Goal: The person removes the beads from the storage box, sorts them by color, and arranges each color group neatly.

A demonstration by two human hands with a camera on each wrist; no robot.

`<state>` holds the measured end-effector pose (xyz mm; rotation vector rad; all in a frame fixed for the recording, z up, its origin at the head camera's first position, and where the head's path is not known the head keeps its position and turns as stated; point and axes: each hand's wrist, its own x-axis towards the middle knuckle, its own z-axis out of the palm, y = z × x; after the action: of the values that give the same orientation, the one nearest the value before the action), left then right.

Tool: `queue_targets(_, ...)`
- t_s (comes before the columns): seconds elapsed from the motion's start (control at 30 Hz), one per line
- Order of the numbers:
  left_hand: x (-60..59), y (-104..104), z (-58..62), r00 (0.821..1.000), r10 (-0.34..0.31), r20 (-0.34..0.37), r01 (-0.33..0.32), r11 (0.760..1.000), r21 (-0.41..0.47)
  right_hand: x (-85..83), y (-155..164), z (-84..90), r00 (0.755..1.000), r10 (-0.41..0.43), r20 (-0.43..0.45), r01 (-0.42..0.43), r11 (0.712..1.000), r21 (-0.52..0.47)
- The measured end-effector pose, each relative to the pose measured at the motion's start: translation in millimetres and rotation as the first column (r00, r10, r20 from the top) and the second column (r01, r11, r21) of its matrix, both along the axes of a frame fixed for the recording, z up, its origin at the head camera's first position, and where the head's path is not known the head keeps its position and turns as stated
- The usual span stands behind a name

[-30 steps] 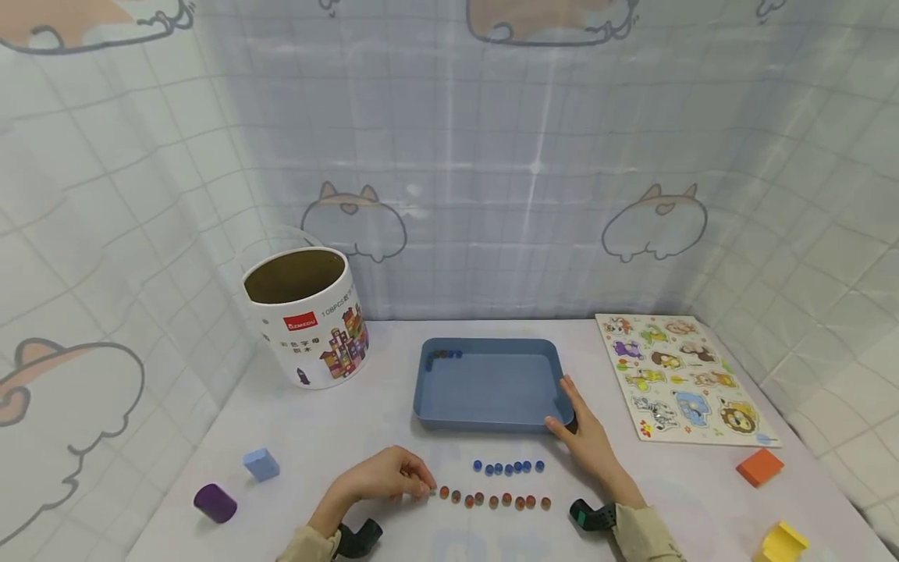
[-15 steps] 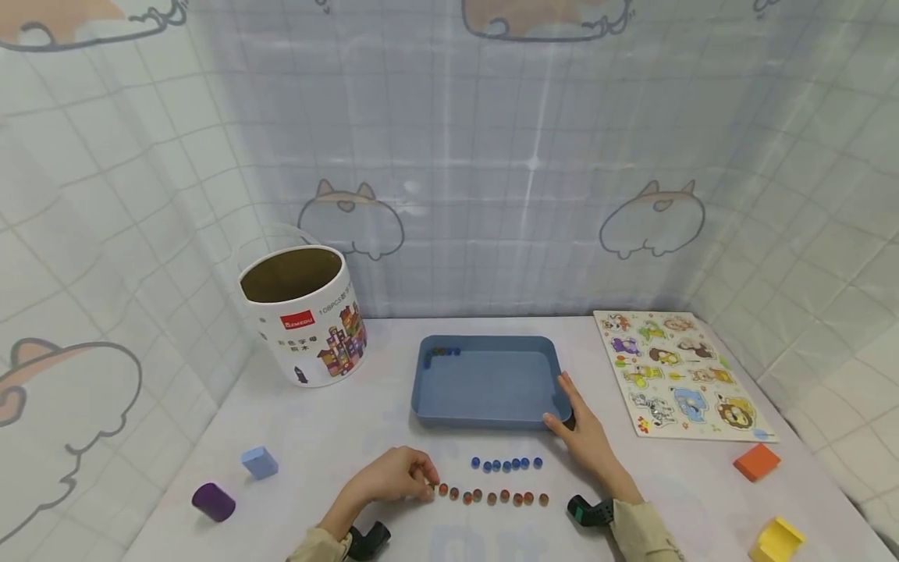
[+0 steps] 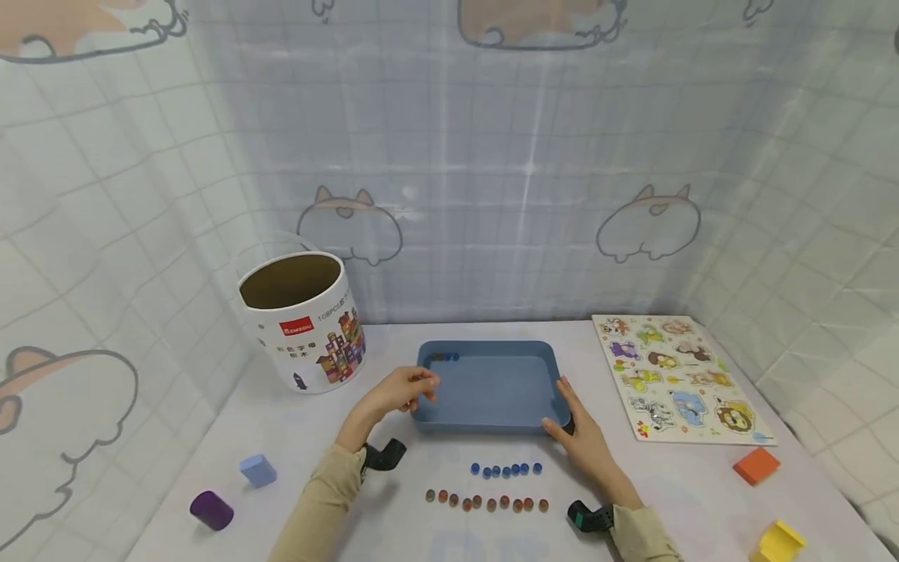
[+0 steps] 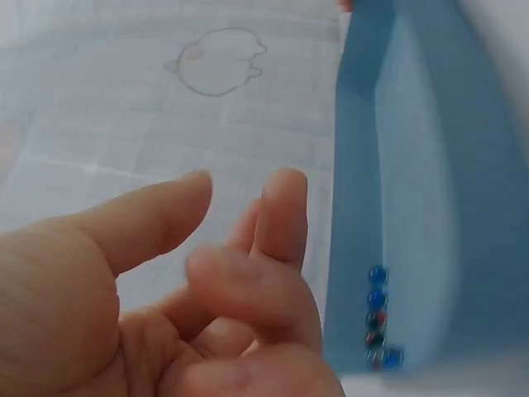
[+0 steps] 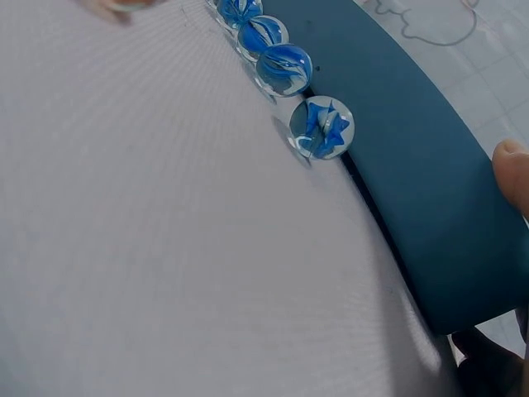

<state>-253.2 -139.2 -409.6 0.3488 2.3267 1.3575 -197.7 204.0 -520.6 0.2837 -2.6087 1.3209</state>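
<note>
On the white worktop [image 3: 393,437] nearest us lies a row of small red-brown glass marbles [image 3: 486,501], and just beyond it a shorter row of blue-swirled glass marbles [image 3: 506,469], both rows apart from the shallow blue plastic tray [image 3: 492,425]. We judge the work only begun: a small cluster of marbles [image 3: 444,357] sits in the tray's far left corner, while the two rows on the worktop remain outside it. Our right hand [image 3: 586,441] rests against the tray's near right corner, its grip loosely apart, thumb and fingers lying on the rim. Our left hand [image 3: 400,388] hovers over the tray's left edge with the fingers curled together; we cannot tell whether a marble is pinched in that grip, since the left wrist view shows none.
</note>
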Motion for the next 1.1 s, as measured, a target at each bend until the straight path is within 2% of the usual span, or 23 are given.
queue_targets(0.07,-15.6,9,-2.7,0.999,0.043,0.026,-0.043,0.999,0.025,1.4,-1,-0.8,1.000,0.000,0.010,0.000,1.000,-0.014)
queue_targets(0.17,-36.8,23,-13.2,0.989,0.139,0.055,-0.143,0.988,0.064,1.9,-2,-2.3,1.000,0.004,0.028,-0.003,1.000,-0.021)
queue_targets(0.27,-51.9,36,-26.7,0.970,0.227,0.083,-0.234,0.969,0.077,2.6,-3,-3.8,0.999,0.007,0.044,-0.007,1.000,-0.016)
queue_targets(0.37,-61.8,48,-36.3,0.949,0.300,0.100,-0.307,0.949,0.069,3.2,-4,-4.3,0.999,0.003,0.034,-0.003,1.000,-0.016)
queue_targets(0.57,-73.1,65,-41.8,0.905,0.416,0.086,-0.420,0.907,0.025,0.8,-2,-3.0,1.000,-0.014,0.012,0.014,1.000,-0.010)
queue_targets(0.73,-77.8,70,-44.1,0.884,0.457,0.094,-0.458,0.889,-0.014,-0.7,-1,-3.5,1.000,-0.016,0.010,0.016,1.000,-0.001)
queue_targets(0.83,-81.1,71,-46.8,0.876,0.472,0.101,-0.472,0.881,-0.027,-1.4,-1,-4.0,1.000,-0.015,0.010,0.015,1.000,0.002)
queue_targets(1.0,-85.7,71,-53.2,0.867,0.482,0.124,-0.486,0.874,0.001,-2.0,-1,-5.0,1.000,-0.013,0.003,0.013,1.000,0.005)
queue_targets(1.1,-86.3,70,-56.5,0.871,0.475,0.127,-0.480,0.877,0.005,-2.4,0,-5.8,1.000,-0.013,0.004,0.013,1.000,0.008)
